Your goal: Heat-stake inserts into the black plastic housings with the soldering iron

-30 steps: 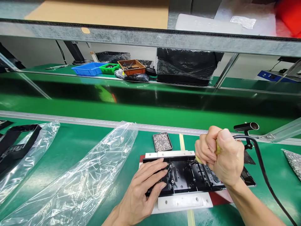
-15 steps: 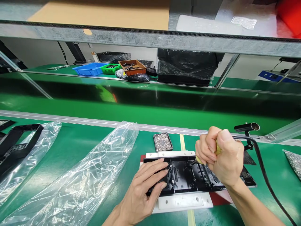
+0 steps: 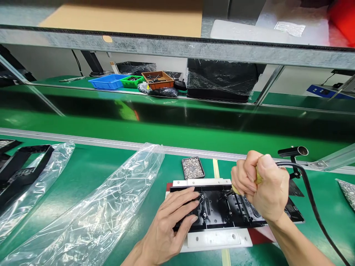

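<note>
My right hand (image 3: pixel 262 184) is wrapped in a fist around the yellow handle of a corded soldering iron (image 3: pixel 235 190). Its tip points down and left at a black plastic housing (image 3: pixel 215 207); whether it touches is too small to tell. Across the left end of that housing lies my left hand (image 3: pixel 173 221), flat with fingers stretched out. The housing sits between white fixture blocks (image 3: pixel 219 238) on a red base. Several small metal posts or inserts show inside it. Behind it is a small black tray (image 3: pixel 203 174) filled with tiny metal pieces.
A clear plastic bag (image 3: pixel 111 199) lies left, with black frames (image 3: pixel 27 166) beyond it. At the right stands a tubular iron holder (image 3: pixel 292 151); the black cord (image 3: pixel 310 195) curves down beside my right forearm. A metal shelf edge (image 3: pixel 166 46) crosses above.
The whole view has shifted slightly. Both hands, the soldering iron and the housing keep the same places relative to each other.
</note>
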Available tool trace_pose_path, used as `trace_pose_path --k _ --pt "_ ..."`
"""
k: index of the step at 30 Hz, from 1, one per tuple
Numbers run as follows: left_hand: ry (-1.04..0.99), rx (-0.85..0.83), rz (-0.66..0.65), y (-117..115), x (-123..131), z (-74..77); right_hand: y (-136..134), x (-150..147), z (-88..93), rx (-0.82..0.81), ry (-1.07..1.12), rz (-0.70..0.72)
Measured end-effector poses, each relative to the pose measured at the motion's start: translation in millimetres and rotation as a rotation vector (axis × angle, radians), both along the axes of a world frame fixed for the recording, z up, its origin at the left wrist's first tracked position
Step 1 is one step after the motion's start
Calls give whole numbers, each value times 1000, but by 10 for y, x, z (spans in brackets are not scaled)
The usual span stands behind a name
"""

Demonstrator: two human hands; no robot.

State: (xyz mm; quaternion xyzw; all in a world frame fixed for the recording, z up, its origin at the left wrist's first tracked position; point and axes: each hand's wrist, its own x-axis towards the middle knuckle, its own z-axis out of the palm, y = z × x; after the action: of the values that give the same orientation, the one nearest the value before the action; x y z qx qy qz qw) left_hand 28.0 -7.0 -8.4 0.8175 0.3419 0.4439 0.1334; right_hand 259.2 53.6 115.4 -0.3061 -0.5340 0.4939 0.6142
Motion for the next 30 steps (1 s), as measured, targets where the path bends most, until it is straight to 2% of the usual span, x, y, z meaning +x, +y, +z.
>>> trace_pose_path --k 30 --pt "-8 1 -17 7 1 -22 11 -17 -14 -5 10 -8"
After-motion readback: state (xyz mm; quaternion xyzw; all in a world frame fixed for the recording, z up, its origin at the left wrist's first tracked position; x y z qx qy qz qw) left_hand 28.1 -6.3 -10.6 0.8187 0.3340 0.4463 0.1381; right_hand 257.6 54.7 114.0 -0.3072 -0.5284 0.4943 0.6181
